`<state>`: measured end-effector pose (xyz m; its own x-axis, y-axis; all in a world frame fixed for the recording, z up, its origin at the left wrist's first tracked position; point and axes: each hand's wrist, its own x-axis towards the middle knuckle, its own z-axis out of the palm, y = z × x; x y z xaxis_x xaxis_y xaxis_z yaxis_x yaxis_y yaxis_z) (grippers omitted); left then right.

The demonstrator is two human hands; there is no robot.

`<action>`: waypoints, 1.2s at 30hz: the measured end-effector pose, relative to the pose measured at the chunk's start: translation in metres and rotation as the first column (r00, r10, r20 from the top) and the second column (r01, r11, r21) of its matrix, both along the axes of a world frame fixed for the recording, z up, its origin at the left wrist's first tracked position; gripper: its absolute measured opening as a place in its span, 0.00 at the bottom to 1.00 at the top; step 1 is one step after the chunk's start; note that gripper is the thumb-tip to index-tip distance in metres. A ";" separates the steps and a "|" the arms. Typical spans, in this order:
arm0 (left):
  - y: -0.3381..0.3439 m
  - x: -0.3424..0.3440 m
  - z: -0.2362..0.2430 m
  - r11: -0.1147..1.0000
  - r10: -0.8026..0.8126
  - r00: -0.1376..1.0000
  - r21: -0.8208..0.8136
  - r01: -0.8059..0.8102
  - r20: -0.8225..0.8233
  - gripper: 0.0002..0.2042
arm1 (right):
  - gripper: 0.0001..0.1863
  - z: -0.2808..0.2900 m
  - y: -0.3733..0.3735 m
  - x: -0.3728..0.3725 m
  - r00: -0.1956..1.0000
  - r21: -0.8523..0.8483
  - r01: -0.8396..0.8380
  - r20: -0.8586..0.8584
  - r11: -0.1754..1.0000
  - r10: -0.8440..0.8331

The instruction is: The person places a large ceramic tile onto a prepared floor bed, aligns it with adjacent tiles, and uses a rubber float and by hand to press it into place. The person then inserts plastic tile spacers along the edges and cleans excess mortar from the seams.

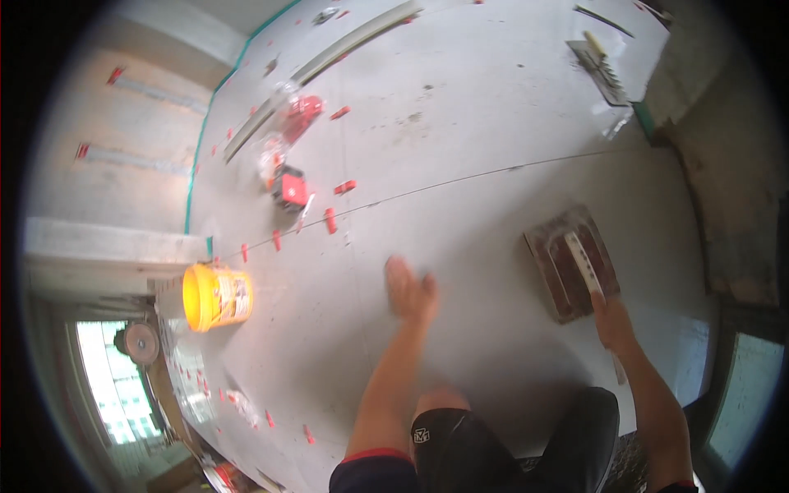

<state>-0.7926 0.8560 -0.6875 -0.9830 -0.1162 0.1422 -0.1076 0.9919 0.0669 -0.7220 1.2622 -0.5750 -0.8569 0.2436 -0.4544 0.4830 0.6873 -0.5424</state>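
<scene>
Head view: yellow bucket (pixel 215 296), red clips (pixel 345 187), trowel (pixel 573 261).

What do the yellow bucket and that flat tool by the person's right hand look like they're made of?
The yellow bucket looks like glossy moulded plastic: bright, even colour. The trowel seems a flat metal blade, rust-brown and dirty, with a pale handle, perhaps wood or plastic, which the right hand touches.

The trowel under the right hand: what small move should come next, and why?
Probably lift the trowel by its handle: the right hand already rests at the handle's near end, while the left hand lies flat on the grey tile, steadying the person.
</scene>
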 end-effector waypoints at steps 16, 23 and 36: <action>-0.053 0.094 0.022 0.896 0.443 0.896 0.038 -0.442 -0.011 0.35 | 0.25 0.100 -0.179 -0.019 0.919 -0.228 -0.394 -0.064 0.890 0.390; -0.047 0.083 0.026 0.913 0.407 0.911 0.062 -0.404 -0.059 0.34 | 0.26 0.088 -0.231 -0.090 0.863 -0.199 -0.391 0.261 0.898 0.434; -0.056 0.108 0.026 0.931 0.354 0.929 0.134 -0.339 -0.109 0.35 | 0.38 0.014 -0.271 -0.072 0.835 -0.131 -0.520 0.134 0.844 0.534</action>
